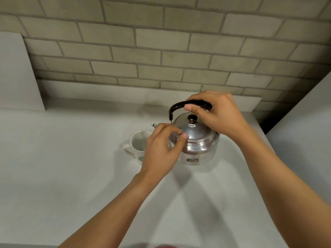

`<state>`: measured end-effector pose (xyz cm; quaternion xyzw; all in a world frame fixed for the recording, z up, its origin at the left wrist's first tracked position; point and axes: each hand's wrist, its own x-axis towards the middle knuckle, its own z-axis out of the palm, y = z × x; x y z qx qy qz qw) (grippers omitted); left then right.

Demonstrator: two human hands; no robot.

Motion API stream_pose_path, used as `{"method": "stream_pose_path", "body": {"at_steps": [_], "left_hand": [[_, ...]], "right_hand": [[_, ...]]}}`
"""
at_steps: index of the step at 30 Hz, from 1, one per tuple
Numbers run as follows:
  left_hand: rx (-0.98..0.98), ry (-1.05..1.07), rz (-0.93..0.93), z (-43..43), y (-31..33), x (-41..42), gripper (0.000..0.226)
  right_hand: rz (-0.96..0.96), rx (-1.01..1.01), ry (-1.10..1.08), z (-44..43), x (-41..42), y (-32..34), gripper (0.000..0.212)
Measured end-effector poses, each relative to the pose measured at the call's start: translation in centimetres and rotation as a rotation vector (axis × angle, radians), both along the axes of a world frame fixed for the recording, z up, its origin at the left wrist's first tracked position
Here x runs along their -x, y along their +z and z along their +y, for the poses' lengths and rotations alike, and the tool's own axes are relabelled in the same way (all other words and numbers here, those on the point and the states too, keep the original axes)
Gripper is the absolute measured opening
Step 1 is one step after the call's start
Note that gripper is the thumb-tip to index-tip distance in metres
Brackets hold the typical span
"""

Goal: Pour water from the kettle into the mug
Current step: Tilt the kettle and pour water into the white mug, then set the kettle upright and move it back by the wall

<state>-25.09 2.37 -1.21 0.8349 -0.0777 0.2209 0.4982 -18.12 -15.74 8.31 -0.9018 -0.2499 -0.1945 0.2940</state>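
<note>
A shiny steel kettle point(198, 140) with a black-knobbed lid stands on the white counter point(71, 167), its spout pointing left over a white mug point(138, 142). My right hand point(218, 115) is closed around the kettle's black arched handle from above. My left hand point(161, 149) hovers in front of the kettle's left side with fingers curled and holds nothing; whether it touches the kettle body I cannot tell. It hides part of the mug's right side and most of the spout. The mug's handle points to the left.
A pale brick wall point(161, 51) rises behind the counter above a low white ledge point(125, 90). A white panel point(16, 74) stands at the left and another white surface point(308, 126) at the right.
</note>
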Motion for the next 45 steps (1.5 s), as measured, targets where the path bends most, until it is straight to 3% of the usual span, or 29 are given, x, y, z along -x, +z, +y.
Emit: {"method": "stream_pose_path", "body": {"at_steps": [4,8,14,18,23,29,36,45], "left_hand": [[0.08,0.086,-0.014,0.4,1.0,-1.2,0.016],[-0.044,-0.113,0.116,0.9,2.4,-3.1,0.045],[-0.124,-0.192,0.082,1.0,3.4,-5.0,0.034],[-0.114,-0.162,0.088,0.7,3.2,-7.5,0.033],[-0.134,-0.092,0.055,0.8,3.2,-11.9,0.033],[-0.123,-0.066,0.049,0.5,2.4,-17.6,0.03],[-0.132,-0.068,0.186,0.5,-1.0,-23.1,0.029],[-0.138,-0.1,0.246,-0.5,-3.9,-28.4,0.027]], "right_hand": [[0.047,-0.115,-0.029,-1.1,0.5,-1.3,0.026],[0.08,-0.224,-0.041,-2.0,0.5,-2.6,0.023],[0.15,-0.268,-0.055,-2.5,-0.8,-3.8,0.021],[0.241,-0.228,-0.045,-3.4,-2.8,-4.2,0.036],[0.247,-0.021,-0.164,-5.7,-6.2,-5.9,0.059],[0.323,-0.053,-0.17,-5.8,-11.4,-7.6,0.041],[0.47,-0.069,-0.197,-5.0,-17.1,-10.3,0.038],[0.505,-0.124,-0.209,-5.8,-22.2,-12.8,0.034]]}}
